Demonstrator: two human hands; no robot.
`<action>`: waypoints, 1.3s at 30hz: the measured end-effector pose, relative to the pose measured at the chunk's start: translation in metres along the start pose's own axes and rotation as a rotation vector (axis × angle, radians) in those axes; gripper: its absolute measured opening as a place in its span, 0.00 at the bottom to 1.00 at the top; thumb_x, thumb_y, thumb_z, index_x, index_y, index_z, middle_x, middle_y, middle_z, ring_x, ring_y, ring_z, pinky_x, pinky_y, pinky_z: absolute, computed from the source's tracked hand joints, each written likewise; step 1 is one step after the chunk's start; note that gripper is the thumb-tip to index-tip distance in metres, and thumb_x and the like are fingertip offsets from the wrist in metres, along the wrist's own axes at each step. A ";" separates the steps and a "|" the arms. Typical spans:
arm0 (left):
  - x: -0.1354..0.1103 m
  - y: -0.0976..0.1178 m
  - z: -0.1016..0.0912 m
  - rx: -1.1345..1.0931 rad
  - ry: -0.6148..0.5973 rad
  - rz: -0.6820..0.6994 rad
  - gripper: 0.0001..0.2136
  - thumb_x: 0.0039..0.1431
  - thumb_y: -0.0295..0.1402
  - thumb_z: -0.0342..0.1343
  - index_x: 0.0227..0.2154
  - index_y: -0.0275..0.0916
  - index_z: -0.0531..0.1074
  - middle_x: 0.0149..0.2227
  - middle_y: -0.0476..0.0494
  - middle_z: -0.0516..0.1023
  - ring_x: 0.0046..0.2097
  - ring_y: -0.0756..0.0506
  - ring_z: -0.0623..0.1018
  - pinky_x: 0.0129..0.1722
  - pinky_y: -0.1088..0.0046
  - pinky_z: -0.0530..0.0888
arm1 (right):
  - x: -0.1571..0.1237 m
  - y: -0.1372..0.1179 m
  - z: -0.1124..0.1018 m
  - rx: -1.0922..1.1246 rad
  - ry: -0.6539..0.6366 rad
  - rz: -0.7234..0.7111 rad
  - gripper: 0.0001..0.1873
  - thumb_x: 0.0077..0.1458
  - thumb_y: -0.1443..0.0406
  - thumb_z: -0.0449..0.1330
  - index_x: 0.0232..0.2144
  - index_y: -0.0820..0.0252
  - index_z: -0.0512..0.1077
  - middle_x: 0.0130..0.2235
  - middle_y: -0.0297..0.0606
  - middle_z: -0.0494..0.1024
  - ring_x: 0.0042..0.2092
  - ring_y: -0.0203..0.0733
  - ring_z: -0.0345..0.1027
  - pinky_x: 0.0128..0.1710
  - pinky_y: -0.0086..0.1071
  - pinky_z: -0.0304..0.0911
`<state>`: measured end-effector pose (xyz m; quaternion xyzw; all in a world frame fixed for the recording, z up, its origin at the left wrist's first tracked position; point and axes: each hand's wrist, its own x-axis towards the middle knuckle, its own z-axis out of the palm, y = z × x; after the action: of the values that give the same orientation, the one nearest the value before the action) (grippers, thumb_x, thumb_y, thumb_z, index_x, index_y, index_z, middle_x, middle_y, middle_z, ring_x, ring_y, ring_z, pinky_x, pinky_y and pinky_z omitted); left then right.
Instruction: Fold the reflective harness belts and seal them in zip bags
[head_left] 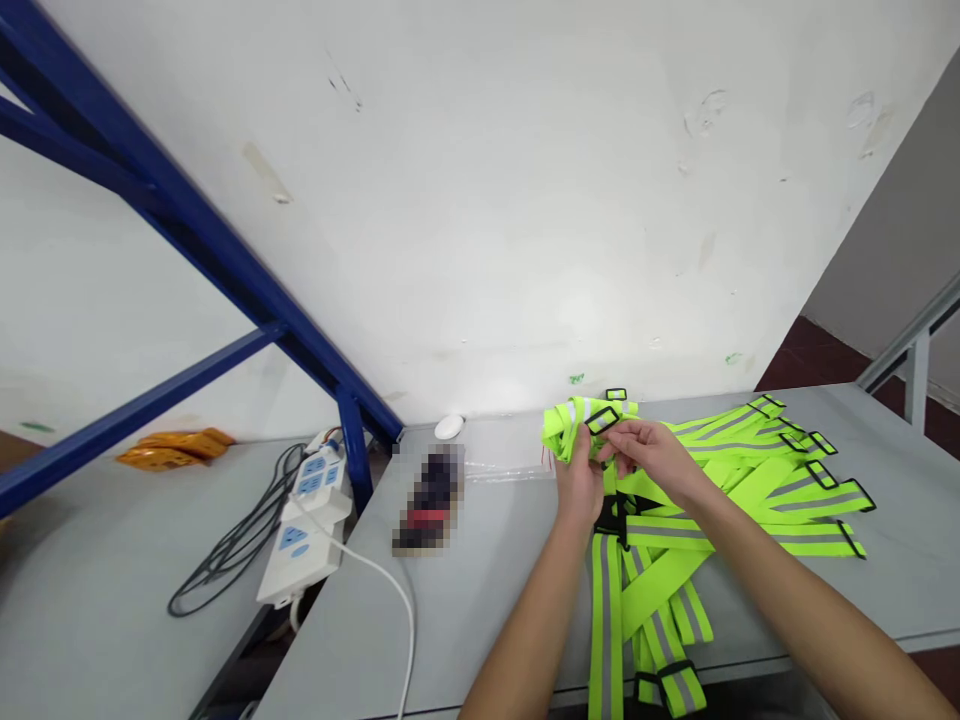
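Neon-yellow reflective straps with grey stripes and black buckles lie in a pile (757, 490) on the grey table (480, 580). My left hand (579, 482) is closed around a folded bundle of one strap (574, 425), held just above the table. My right hand (651, 455) pinches the same strap near a black buckle (602, 420), fingers curled. Both hands meet at the pile's left end. More strap ends hang over the table's near edge (660, 670).
A white power strip (304, 530) with black and white cables lies at the table's left edge. A blurred dark object (429, 500) and a small white oval thing (448, 427) sit near the wall. A blue metal rack (225, 270) stands left; orange items (174, 447) rest on its shelf.
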<state>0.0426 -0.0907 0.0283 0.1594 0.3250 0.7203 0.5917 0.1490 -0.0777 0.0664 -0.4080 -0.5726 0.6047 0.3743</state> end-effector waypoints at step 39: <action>-0.008 -0.019 -0.036 0.191 0.042 -0.028 0.23 0.50 0.46 0.62 0.47 0.40 0.72 0.46 0.39 0.78 0.46 0.40 0.78 0.40 0.68 0.75 | -0.001 0.062 0.019 0.013 0.255 0.038 0.37 0.36 0.54 0.71 0.49 0.51 0.63 0.34 0.35 0.73 0.31 0.45 0.71 0.28 0.40 0.72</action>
<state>0.0367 -0.1070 -0.0092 0.1954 0.4070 0.6809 0.5767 0.1328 -0.0895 0.0043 -0.4898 -0.5086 0.5586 0.4352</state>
